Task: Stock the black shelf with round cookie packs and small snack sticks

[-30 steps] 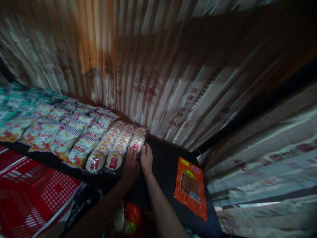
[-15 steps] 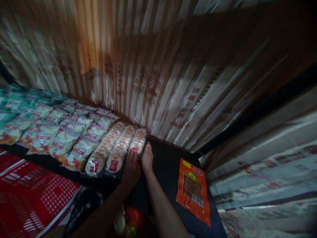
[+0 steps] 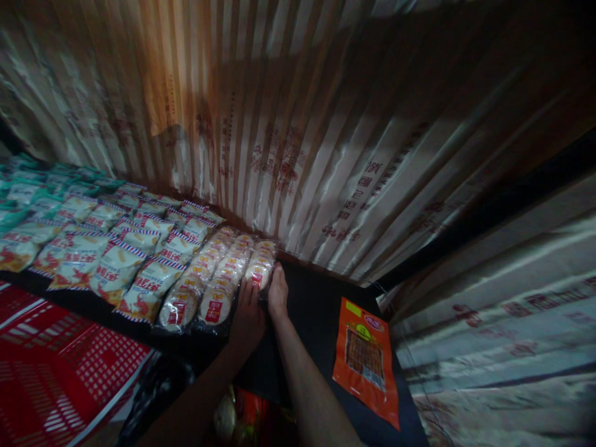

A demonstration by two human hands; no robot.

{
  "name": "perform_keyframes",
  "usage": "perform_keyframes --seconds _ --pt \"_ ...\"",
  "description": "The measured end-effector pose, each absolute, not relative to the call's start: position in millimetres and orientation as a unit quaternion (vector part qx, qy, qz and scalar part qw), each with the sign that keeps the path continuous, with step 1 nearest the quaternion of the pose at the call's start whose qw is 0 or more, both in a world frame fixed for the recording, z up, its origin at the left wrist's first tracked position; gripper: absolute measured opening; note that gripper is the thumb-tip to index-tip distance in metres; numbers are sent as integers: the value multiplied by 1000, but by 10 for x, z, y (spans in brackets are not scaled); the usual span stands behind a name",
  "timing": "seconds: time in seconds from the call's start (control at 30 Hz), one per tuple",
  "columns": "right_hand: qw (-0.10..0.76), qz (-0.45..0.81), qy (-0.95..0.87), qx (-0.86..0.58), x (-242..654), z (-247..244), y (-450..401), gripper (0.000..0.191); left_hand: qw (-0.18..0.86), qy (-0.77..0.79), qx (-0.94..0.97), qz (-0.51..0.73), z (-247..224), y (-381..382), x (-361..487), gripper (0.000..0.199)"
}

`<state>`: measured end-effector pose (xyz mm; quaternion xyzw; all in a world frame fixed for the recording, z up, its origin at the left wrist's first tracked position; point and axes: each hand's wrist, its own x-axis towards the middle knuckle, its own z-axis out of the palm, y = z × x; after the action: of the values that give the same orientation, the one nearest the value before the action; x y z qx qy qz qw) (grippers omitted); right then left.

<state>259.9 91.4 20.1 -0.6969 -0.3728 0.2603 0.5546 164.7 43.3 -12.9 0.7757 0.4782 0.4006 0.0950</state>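
Three rows of round, pale crackers in clear wrappers with red labels lie side by side on the black tabletop (image 3: 307, 310). My left hand (image 3: 248, 316) has its fingers stretched forward, their tips on the front wrapped cracker (image 3: 258, 274) of the short right-hand row. Along that row's right side, my right hand (image 3: 278, 290) stands on edge with its fingers straight and its palm turned toward the crackers. Neither hand is wrapped round anything. Left of my hands are the front wrapped crackers of the middle row (image 3: 215, 307) and of the left row (image 3: 177, 310).
Several white snack bags (image 3: 149, 287) with striped edges fill the table's left, green bags (image 3: 28, 191) beyond them. An orange packet (image 3: 365, 357) lies at right. A red basket (image 3: 56, 372) is at lower left. A printed, pleated curtain (image 3: 288, 124) borders the back.
Both hands stay at the short row with almost no movement. The view has shifted very slightly; the packages keep their places.
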Motion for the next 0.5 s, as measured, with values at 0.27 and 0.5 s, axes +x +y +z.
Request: perform_keyframes --seconds 0.27,0.5 --pt "602 259 -345 -672 2551 159 622 62 92 466 772 422 -99 428 1651 55" --pt "684 288 -298 -600 2328 288 -91 57 102 453 784 411 -5 407 1601 53"
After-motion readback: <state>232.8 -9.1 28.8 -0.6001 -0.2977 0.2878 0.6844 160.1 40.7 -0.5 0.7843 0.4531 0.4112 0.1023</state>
